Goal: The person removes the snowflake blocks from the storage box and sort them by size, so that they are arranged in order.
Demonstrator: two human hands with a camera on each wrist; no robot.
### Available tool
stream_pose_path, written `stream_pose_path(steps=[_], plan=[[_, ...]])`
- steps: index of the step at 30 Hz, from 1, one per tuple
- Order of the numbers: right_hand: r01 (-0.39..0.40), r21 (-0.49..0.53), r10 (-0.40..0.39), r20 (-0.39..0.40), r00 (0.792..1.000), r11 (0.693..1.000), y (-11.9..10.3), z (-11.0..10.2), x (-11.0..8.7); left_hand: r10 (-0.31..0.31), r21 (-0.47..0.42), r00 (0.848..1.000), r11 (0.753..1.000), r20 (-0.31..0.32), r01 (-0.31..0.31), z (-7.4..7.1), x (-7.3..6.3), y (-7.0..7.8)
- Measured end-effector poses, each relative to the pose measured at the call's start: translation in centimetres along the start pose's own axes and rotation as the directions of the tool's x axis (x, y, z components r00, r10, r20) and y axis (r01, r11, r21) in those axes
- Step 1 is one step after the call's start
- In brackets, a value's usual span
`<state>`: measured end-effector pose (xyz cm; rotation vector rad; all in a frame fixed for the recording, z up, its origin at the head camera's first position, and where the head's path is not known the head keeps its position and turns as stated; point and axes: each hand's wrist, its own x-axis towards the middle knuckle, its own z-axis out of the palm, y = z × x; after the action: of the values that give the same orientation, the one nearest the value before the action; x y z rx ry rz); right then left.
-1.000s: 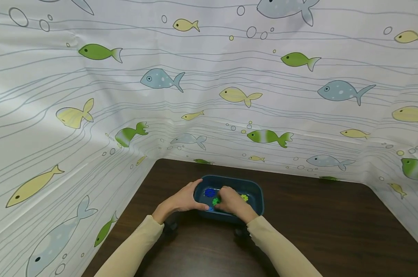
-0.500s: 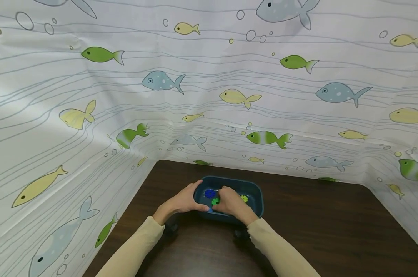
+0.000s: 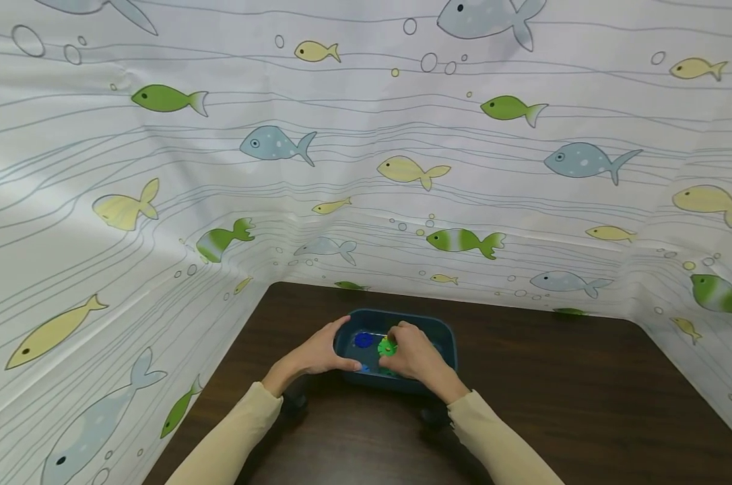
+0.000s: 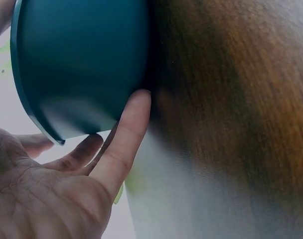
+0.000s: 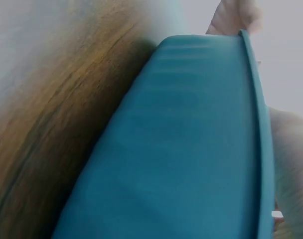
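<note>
A dark blue plastic bin (image 3: 366,314) sits on the table with toothed plastic discs in it. My left hand (image 3: 317,351) grips its left end, thumb on the front rim; the left wrist view shows the fingers (image 4: 122,144) along the outer wall. Over the inside of the bin, my right hand (image 3: 415,356) pinches a bright green toothed disc (image 3: 387,347), with a bit of yellow at its upper edge. A dark blue disc (image 3: 363,339) lies left of it, and a lighter blue one (image 3: 365,368) is near the left thumb. The right wrist view mostly shows the bin's outer wall.
The dark wooden table (image 3: 541,384) stretches to the right and in front of the bin. A white sheet (image 3: 353,222) printed with fish stands behind and along the left side.
The right hand has shifted slightly, and the green disc now shows larger and further right, at its fingertips. The yellow disc's former spot is now behind that hand. The left hand keeps its grip.
</note>
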<state>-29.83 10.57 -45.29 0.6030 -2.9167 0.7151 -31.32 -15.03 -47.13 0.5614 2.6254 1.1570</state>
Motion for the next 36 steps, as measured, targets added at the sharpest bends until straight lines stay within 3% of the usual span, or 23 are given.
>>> stream_pose_path(steps=[9,19,36], plan=[[0.017,0.069,-0.008,-0.127,0.992,0.997,2.0,-2.3,-2.5,-0.010,-0.016,1.000,1.000,-0.014,0.009,0.0,-0.1,-0.3],[0.009,0.084,0.009,-0.213,0.977,0.996,5.3,-4.7,-5.0,-0.017,-0.015,1.000,1.000,-0.008,0.017,0.0,-0.1,-0.3],[-0.041,0.070,0.058,-0.254,0.965,0.997,10.0,-6.4,-7.9,-0.029,0.000,0.999,1.000,-0.013,0.029,0.2,-0.1,0.0]])
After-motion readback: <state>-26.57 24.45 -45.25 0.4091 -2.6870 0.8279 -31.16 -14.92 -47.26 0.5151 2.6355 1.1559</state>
